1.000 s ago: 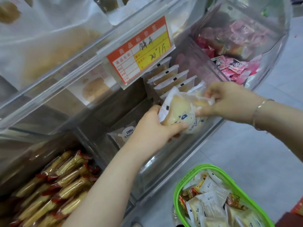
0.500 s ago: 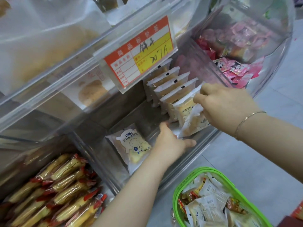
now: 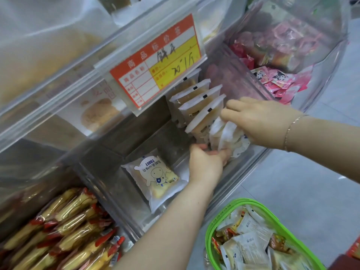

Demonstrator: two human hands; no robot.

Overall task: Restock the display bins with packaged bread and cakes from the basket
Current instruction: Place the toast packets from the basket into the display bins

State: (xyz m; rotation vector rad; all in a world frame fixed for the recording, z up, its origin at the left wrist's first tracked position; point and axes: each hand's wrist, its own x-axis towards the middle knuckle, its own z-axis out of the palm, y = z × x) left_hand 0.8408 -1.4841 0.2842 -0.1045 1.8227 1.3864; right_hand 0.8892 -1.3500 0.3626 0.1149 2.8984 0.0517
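The clear acrylic display bin (image 3: 109, 184) is smooth and glossy, with glare on its walls. The frosted matt plastic toast packet printed with a cartoon cow (image 3: 155, 178) lies inside it, and the upright frosted bread packets with serrated seals (image 3: 196, 102) look equally dull. The glossy cellophane-wrapped yellow cakes with red ends (image 3: 68, 230) shine. The bright green plastic basket (image 3: 212, 230) has a smooth, ribbed rim. The orange and yellow paper price label (image 3: 155, 63) sits in a clear plastic sleeve. The pale grey floor tiles (image 3: 292, 182) are smooth.

It was a shop: beyond the fingers (image 3: 231, 109) a handwritten price tag (image 3: 155, 61) hung on clear display bins (image 3: 243, 168) of packaged bread (image 3: 157, 176); a green basket (image 3: 212, 227) sat below them.
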